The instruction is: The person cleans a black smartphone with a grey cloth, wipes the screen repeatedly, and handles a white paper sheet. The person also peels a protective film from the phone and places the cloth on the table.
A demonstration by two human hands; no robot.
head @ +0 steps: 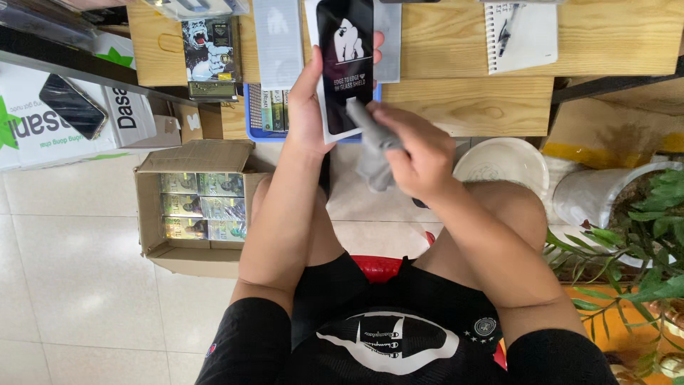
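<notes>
A: What sits around the hands?

B: The left hand point(308, 107) grips a black glass screen protector point(345, 64) by its long edge, fingers wrapped behind and thumb along the front, holding it upright over the front edge of the wooden table point(463, 100). The right hand point(420, 153) pinches a grey cleaning cloth point(374, 146), fingers closed on it, and presses its top end against the lower part of the glass.

A: And behind that?

B: A blue tray point(254, 121) lies just past the left hand with small packets in it. Two pale backing sheets point(278, 43) lie flat on the table behind the glass. A black printed packet point(210, 53) stands to the left, and a spiral notepad point(520, 36) with a pen on it lies well off to the right.

A: Anything crowding the sides?

B: On the floor to the left, an open cardboard box point(153, 207) of green packets stands close by the left elbow. A white box point(43, 128) with a dark phone point(71, 107) on it is farther left. To the right, a white bowl point(502, 164) sits near the right knee, and a potted plant point(634, 235) leans in beyond it.

A: Open room?

B: Bare tiled floor point(71, 285) lower left; bare tabletop right of the glass.
</notes>
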